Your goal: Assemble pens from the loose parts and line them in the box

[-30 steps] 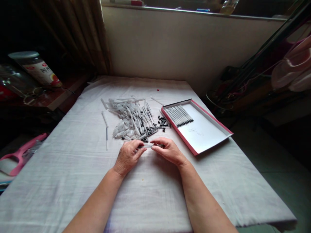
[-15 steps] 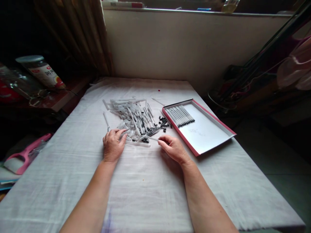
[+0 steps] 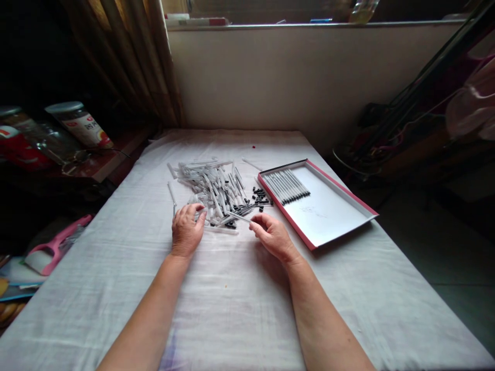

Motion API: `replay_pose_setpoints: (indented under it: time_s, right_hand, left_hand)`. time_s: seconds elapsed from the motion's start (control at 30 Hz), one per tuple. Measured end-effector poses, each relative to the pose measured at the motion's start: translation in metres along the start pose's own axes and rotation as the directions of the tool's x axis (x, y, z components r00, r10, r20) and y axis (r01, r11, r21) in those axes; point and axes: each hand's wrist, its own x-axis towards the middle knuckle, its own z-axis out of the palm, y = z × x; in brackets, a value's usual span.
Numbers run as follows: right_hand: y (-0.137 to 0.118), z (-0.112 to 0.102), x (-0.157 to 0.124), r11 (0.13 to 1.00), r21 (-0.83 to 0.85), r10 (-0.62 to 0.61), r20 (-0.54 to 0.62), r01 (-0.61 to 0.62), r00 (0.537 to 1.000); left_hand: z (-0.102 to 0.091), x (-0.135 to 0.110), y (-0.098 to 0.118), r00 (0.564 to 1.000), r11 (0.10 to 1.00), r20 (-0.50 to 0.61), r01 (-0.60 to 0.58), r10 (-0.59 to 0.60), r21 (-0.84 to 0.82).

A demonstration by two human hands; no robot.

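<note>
Closest to me, both forearms rest over a pale cloth with a purple stain near its front edge and a tiny brown speck farther in. The right hand has thumb and fingers pinched together on one end of a slim pen tube, which points up and leftward over the near edge of the heap. The left hand sits at the heap's near left corner, thumb and forefinger curved toward each other; whether anything is clamped between them I cannot tell. Between the hands a clear tube lies crosswise on the cloth. Off the table's left side there is a pink handle. Beyond the hands spreads the heap of pen parts, clear and dark lengths tangled together, with little black caps scattered at its right. Just beside those caps is a shallow red-edged tray, a row of pens side by side in its far left part, black ends nearest. Farther back, a red bit lies alone, a lidded jar stands at left, and a brown curtain hangs beside the wall
</note>
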Motion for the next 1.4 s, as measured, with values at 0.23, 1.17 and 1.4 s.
replay_pose_setpoints:
  time_s: [0.23, 1.17, 1.4]
  right_hand:
    - [-0.005, 0.002, -0.001, 0.967, 0.252, 0.031, 0.049, -0.042, 0.998]
    - [-0.009, 0.010, -0.007, 0.966, 0.215, 0.095, 0.230, -0.145, 0.969]
    - [-0.010, 0.010, -0.006, 0.976, 0.202, 0.041, 0.203, -0.082, 0.978]
  left_hand:
    - [-0.002, -0.010, 0.018, 0.920, 0.598, 0.258, 0.389, -0.296, -0.701]
    - [-0.003, -0.030, 0.041, 0.762, 0.227, 0.579, 0.643, -0.291, -0.731]
    - [-0.002, -0.031, 0.043, 0.721, 0.156, 0.613, 0.679, -0.324, -0.717]
